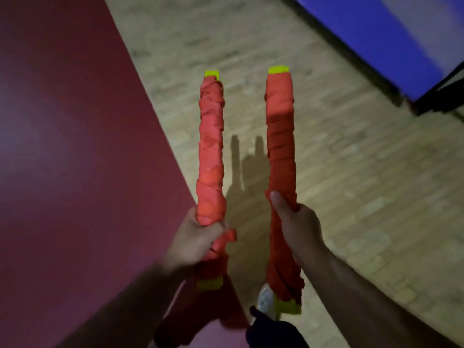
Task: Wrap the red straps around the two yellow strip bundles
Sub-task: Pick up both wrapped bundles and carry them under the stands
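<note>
Two long yellow strip bundles stand upright side by side over the floor, each wound along nearly its whole length in red strap. The left bundle (211, 151) shows yellow only at its top and bottom ends; my left hand (193, 241) grips it near the lower end, where a loose bit of strap sticks out to the right. The right bundle (280, 146) also shows yellow tips. My right hand (297, 227) holds it low down, thumb pressed along the strap.
A dark red mat (75, 146) covers the floor on the left. Pale wooden floor (364, 197) lies under and to the right of the bundles. A blue mat (391, 33) with a dark frame sits at the top right. My shoe (266, 301) shows below the right bundle.
</note>
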